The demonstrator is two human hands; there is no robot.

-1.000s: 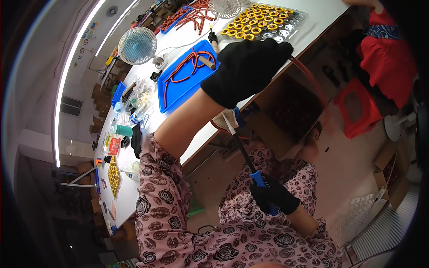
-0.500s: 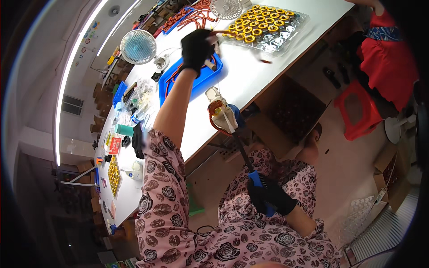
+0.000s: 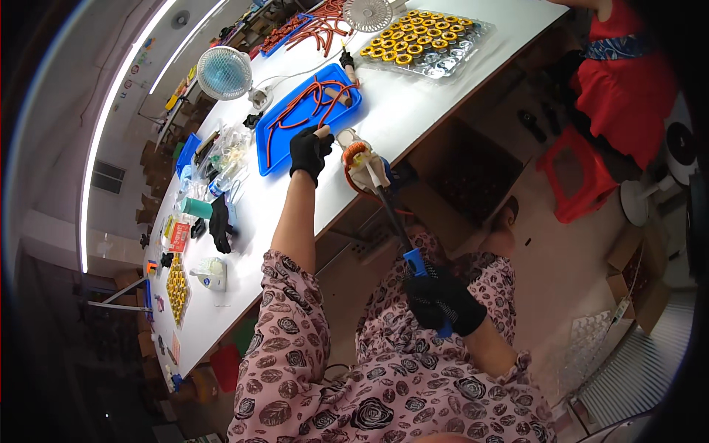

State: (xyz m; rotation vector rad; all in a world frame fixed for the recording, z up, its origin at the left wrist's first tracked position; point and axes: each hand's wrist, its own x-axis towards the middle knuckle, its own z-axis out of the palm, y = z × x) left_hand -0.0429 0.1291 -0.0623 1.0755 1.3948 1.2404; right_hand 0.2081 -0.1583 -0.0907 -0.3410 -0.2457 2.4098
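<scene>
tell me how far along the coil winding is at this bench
Looks done: a clear tray at the far end holds rows of wound yellow-and-copper coils. In hand: the left hand pinches a red wire at the edge of the blue tray, beside a coil on a fixture at the table edge; the right hand grips a blue-handled tool reaching to it. Left: more red wires lie loose in the blue tray.

The left hand (image 3: 310, 151) has drawn back from the far end of the blue tray (image 3: 284, 144) to its near edge, by the table's front edge.
</scene>
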